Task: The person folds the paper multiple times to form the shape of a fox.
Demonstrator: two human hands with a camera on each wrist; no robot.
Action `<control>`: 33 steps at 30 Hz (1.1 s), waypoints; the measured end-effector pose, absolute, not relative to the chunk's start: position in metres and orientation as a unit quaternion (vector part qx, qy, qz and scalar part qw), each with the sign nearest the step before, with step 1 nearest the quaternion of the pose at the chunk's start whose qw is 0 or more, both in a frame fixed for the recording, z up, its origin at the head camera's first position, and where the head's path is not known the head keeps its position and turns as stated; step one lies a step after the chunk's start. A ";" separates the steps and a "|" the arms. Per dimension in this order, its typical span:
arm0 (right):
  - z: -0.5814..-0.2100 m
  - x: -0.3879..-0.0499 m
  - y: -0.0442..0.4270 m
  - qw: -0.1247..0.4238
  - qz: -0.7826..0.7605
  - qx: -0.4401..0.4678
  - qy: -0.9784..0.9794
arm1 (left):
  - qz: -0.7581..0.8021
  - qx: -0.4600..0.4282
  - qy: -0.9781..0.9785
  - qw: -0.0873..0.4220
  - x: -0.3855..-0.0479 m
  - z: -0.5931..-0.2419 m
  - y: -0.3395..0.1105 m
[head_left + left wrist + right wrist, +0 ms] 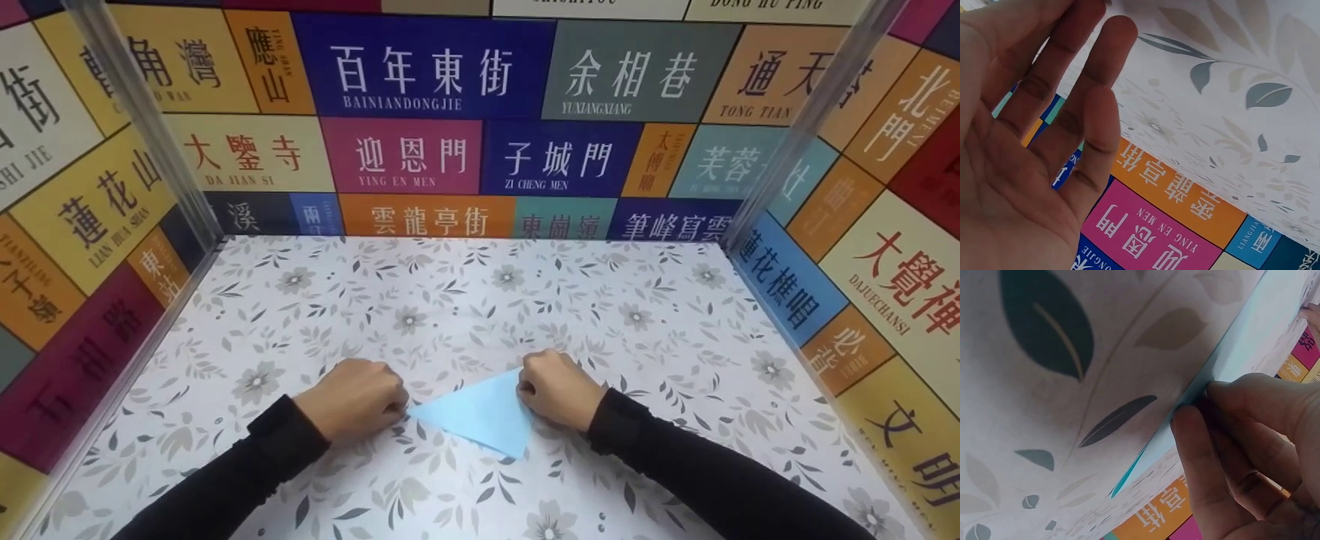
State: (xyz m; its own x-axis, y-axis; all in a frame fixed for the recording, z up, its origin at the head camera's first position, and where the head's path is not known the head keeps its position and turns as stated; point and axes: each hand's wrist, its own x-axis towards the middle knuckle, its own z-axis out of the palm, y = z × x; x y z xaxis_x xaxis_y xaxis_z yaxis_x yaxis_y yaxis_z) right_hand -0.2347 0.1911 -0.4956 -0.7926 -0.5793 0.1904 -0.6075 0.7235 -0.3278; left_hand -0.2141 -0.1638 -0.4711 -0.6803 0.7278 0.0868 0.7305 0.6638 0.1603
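"What colour is the paper (476,416)?"

"Pale blue; the right wrist view shows a narrow turquoise strip (1125,484) along its edge."

"And the table (465,307)?"

"White, printed with grey and beige leaves (1269,95) and flowers (508,277). Close up, one large leaf (1044,326) is dark green with a pale vein."

"The sleeves (720,480)?"

"Solid black, both."

"The back wall (495,157)?"

"A patchwork of oblong blocks: deep blue, pink, orange, grey-green, pale yellow. The pink block (406,155) has white characters, the pale yellow block (247,154) red."

"What about the left wall (90,352)?"

"Yellow, maroon and orange blocks."

"And the right wall (892,247)?"

"Sky blue, orange, yellow, and cream with red characters."
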 end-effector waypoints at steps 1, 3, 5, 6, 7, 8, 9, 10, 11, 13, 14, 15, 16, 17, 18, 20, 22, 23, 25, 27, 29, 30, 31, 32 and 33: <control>-0.496 -0.235 0.191 0.036 0.190 0.319 -0.928 | -0.087 -0.397 -0.913 0.007 -0.214 -0.470 -0.162; -0.495 -0.234 0.191 0.035 0.191 0.318 -0.928 | -0.082 -0.391 -0.917 0.008 -0.215 -0.470 -0.160; -0.495 -0.234 0.190 0.033 0.191 0.318 -0.928 | -0.084 -0.380 -0.921 0.007 -0.215 -0.470 -0.157; -0.495 -0.234 0.190 0.033 0.191 0.318 -0.928 | -0.086 -0.374 -0.923 0.008 -0.215 -0.471 -0.155; -0.495 -0.234 0.190 0.033 0.190 0.318 -0.928 | -0.087 -0.370 -0.925 0.010 -0.216 -0.471 -0.153; -0.495 -0.235 0.190 0.033 0.190 0.319 -0.928 | -0.088 -0.365 -0.927 0.012 -0.217 -0.472 -0.151; -0.495 -0.235 0.190 0.033 0.190 0.320 -0.928 | -0.088 -0.362 -0.928 0.016 -0.218 -0.472 -0.149; -0.495 -0.235 0.190 0.033 0.191 0.320 -0.927 | -0.088 -0.357 -0.930 0.015 -0.219 -0.472 -0.147; -0.495 -0.235 0.190 0.033 0.192 0.321 -0.927 | -0.089 -0.353 -0.931 0.014 -0.220 -0.472 -0.144; -0.495 -0.235 0.191 0.031 0.195 0.319 -0.927 | -0.094 -0.349 -0.932 0.009 -0.222 -0.471 -0.138; -0.495 -0.235 0.191 0.029 0.197 0.319 -0.927 | -0.096 -0.348 -0.933 0.006 -0.224 -0.471 -0.135; -0.495 -0.235 0.191 0.028 0.198 0.318 -0.927 | -0.099 -0.346 -0.933 0.002 -0.225 -0.471 -0.131; -0.496 -0.236 0.191 0.028 0.198 0.318 -0.927 | -0.104 -0.345 -0.933 -0.002 -0.226 -0.471 -0.128; -0.496 -0.236 0.191 0.028 0.198 0.318 -0.927 | -0.106 -0.347 -0.932 -0.003 -0.227 -0.471 -0.124; -0.496 -0.236 0.191 0.029 0.198 0.318 -0.927 | -0.108 -0.348 -0.931 -0.004 -0.229 -0.471 -0.121; -0.497 -0.236 0.191 0.031 0.200 0.321 -0.925 | -0.108 -0.355 -0.929 -0.001 -0.232 -0.471 -0.115; -0.497 -0.236 0.192 0.035 0.202 0.326 -0.923 | -0.111 -0.363 -0.925 0.002 -0.234 -0.472 -0.109; -0.497 -0.236 0.192 0.037 0.204 0.329 -0.921 | -0.111 -0.365 -0.924 0.001 -0.236 -0.472 -0.106; -0.497 -0.235 0.192 0.038 0.207 0.333 -0.919 | -0.115 -0.369 -0.922 -0.001 -0.238 -0.475 -0.100; -0.497 -0.235 0.192 0.039 0.209 0.333 -0.919 | -0.117 -0.369 -0.922 -0.008 -0.241 -0.476 -0.095; -0.497 -0.235 0.193 0.040 0.210 0.332 -0.919 | -0.116 -0.367 -0.923 -0.016 -0.243 -0.476 -0.089; -0.496 -0.235 0.193 0.038 0.210 0.330 -0.919 | -0.114 -0.366 -0.923 -0.016 -0.244 -0.477 -0.087; -0.496 -0.235 0.193 0.038 0.210 0.329 -0.920 | -0.112 -0.364 -0.924 -0.019 -0.245 -0.477 -0.085; -0.496 -0.235 0.193 0.038 0.210 0.329 -0.920 | -0.112 -0.364 -0.925 -0.019 -0.246 -0.478 -0.082; -0.496 -0.235 0.193 0.037 0.209 0.327 -0.921 | -0.113 -0.363 -0.925 -0.018 -0.247 -0.478 -0.081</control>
State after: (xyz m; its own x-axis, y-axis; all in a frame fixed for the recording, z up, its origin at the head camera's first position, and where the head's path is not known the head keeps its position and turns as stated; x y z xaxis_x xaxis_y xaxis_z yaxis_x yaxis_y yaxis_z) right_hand -0.2348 0.1931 -0.4956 -0.7829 -0.5874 0.2051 -0.6183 0.6980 -0.3612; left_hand -0.2470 -0.0805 -0.4785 -0.7356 0.6757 0.0481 0.6674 0.7108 0.2220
